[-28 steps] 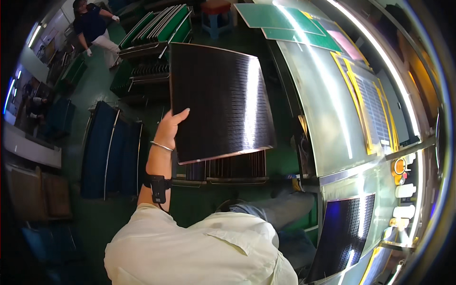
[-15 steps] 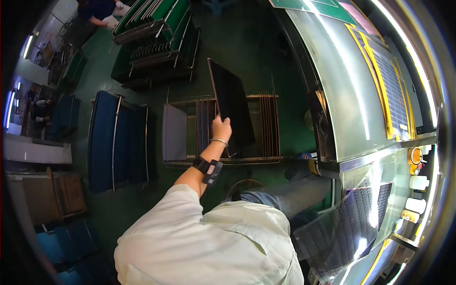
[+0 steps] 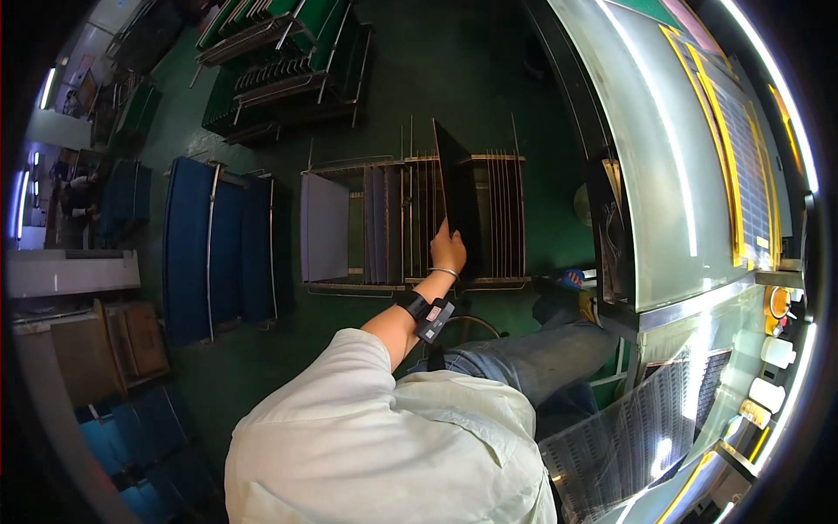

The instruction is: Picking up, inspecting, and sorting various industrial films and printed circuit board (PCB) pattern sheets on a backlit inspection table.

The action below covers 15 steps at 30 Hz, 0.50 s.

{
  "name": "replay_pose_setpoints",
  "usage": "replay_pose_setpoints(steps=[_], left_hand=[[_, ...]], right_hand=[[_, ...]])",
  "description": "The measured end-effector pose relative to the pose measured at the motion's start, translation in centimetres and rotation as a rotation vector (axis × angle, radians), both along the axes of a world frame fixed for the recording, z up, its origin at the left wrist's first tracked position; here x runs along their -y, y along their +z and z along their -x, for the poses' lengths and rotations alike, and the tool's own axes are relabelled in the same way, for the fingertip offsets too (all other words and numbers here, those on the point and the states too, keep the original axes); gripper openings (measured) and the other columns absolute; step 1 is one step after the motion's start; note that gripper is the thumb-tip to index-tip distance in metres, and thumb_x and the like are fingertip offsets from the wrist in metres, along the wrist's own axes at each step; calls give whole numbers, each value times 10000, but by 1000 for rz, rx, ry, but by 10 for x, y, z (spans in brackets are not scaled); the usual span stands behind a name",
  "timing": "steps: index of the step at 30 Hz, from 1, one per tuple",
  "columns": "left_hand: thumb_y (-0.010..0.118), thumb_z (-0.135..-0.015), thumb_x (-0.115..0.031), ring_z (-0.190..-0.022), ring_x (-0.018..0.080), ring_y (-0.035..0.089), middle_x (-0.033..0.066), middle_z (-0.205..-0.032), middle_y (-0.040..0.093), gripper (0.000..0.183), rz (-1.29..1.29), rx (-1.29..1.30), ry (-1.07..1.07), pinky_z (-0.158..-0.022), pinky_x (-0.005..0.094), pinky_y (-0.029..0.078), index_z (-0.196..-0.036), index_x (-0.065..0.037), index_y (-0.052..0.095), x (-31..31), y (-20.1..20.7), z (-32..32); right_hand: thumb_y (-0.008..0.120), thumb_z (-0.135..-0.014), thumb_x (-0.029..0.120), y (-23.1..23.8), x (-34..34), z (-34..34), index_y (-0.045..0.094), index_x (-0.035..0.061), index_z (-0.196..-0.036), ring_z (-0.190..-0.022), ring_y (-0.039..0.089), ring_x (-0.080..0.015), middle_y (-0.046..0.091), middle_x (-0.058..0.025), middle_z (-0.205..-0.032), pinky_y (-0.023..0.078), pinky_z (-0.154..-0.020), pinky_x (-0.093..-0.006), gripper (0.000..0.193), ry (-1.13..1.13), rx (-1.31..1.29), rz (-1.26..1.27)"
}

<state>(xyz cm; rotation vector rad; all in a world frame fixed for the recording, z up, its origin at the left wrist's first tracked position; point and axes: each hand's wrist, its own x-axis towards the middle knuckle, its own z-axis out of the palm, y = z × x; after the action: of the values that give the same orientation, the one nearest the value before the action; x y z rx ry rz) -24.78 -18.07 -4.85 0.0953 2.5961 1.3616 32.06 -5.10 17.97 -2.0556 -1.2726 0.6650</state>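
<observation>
My left hand [image 3: 448,251], at the end of an arm with a bracelet and a black wrist strap, grips the near edge of a thin dark panel [image 3: 460,188]. The panel stands on edge, slightly tilted, over the right half of a slotted metal rack [image 3: 360,286]. Whether its lower edge rests in a slot I cannot tell. Several thin boards [image 3: 506,218] stand upright in the rack to the right of it. Further left in the rack are several purplish boards [image 3: 379,225] and a grey-lilac board [image 3: 324,227]. My right hand is out of view.
Blue boards [image 3: 194,253] stand in a rack on the left. Racks of green boards [image 3: 271,92] are at the far left. Along the right runs a bright glass-topped table [image 3: 650,175] with yellow-framed sheets [image 3: 729,157]. A clear patterned sheet [image 3: 602,445] hangs over its near end.
My left hand has shifted the dark panel to the right, over the rack's right half. The view has turned slightly, and the other person's gloved hands at the far left have gone out of sight.
</observation>
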Motion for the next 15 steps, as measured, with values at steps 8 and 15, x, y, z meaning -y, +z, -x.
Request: replay_pose_setpoints(steps=[8,15], left_hand=[[507,-832,-41,-1008,419,550,282,-1067,571,442,41,114,3,-875,432,442,-1266,15,443,-9,22,-13],[495,-832,-32,-1010,407,559,265,-1087,577,450,92,158,-25,-869,423,450,-1275,14,434,-19,17,-5]], right_hand=[[543,-880,215,-1,-1,7,553,2,-1042,-719,598,-234,622,-160,-854,489,-649,-339,269,-14,-27,41],[533,-880,221,-6,1,13,545,11,-1038,-699,594,-218,619,-151,-850,484,-623,-322,263,-26,-60,46]])
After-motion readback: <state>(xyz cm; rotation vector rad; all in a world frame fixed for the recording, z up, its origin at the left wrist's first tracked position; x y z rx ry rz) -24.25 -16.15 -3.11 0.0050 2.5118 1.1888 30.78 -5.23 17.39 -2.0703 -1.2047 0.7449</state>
